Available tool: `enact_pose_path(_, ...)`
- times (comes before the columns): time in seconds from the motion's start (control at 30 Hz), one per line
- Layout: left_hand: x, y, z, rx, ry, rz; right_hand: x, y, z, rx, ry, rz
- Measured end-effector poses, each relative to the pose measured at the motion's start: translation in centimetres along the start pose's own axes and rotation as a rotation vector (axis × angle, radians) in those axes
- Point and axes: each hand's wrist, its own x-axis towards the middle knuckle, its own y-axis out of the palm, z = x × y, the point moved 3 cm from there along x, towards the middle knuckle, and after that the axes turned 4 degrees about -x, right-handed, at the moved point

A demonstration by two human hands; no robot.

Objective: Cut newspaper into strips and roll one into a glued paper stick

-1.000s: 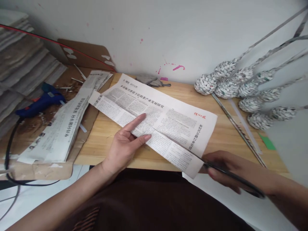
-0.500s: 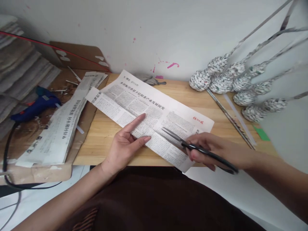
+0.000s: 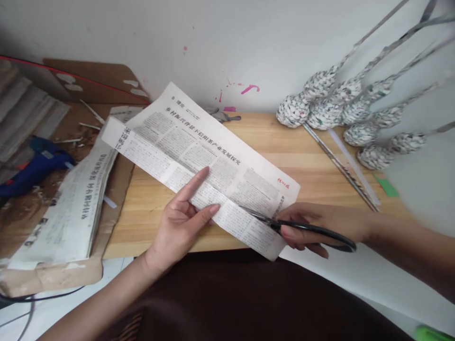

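A folded sheet of newspaper (image 3: pixel 227 170) lies slantwise in front of me, its lower strip folded up along a long crease. My left hand (image 3: pixel 179 218) grips the near edge of the sheet, thumb and index finger on top and the other fingers partly hidden. In my right hand (image 3: pixel 309 229) are black-handled scissors (image 3: pixel 313 229). Their blades point left along the crease near the sheet's right part. Whether the blades are inside the fold or only over it is hard to tell.
Cut newspaper sheets (image 3: pixel 78 208) rest on cardboard (image 3: pixel 53 279) at the left, beside a blue glue gun (image 3: pixel 39 163). Several woven paper bulbs with long stems (image 3: pixel 293 111) lean against the right wall. Thin paper rods (image 3: pixel 337 166) and a green scrap (image 3: pixel 387 186) lie on the wooden table (image 3: pixel 142 213).
The scissor blades have come lower onto the crease and look more closed. The sheet's left end appears raised and shifted left. My view has turned slightly. Both hands keep their grips.
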Motion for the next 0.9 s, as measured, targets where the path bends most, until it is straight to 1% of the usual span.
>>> enact_pose_path(0.17, -0.2, -0.1, -0.1, 0.013, 0.05, -0.024, 0.4, -0.2, 1.3, -0.021, -0.051, -0.014)
enact_pose_path(0.33, -0.4, -0.1, -0.5, 0.007, 0.114, -0.073, -0.1, -1.0, 2.0, -0.185, 0.043, -0.116)
enact_pose_path(0.4, -0.5, -0.1, -0.6, -0.018, 0.126, -0.084, -0.4, -1.2, 2.1, -0.195, 0.056, -0.116)
enact_pose_path(0.53, -0.7, 0.0, -0.5, -0.033, 0.121, -0.098, -0.8, -1.1, 1.7, -0.19, 0.075, -0.116)
enact_pose_path(0.63, -0.8, 0.1, -0.3, -0.034, 0.129, -0.101, -1.0, -1.0, 1.5, -0.144, 0.053, -0.124)
enact_pose_path(0.7, -0.9, 0.3, -0.1, -0.058, 0.127, -0.093, -1.1, -0.8, 1.4, -0.123, 0.043, -0.127)
enact_pose_path(0.8, -1.1, 0.4, 0.1, -0.082, 0.095, -0.068, -1.0, -0.6, 1.3, -0.16, 0.056, -0.155)
enact_pose_path(0.9, -1.4, 0.5, 0.1, -0.011, 0.075, -0.052, -0.9, -0.3, 1.4, -0.16, 0.054, -0.18)
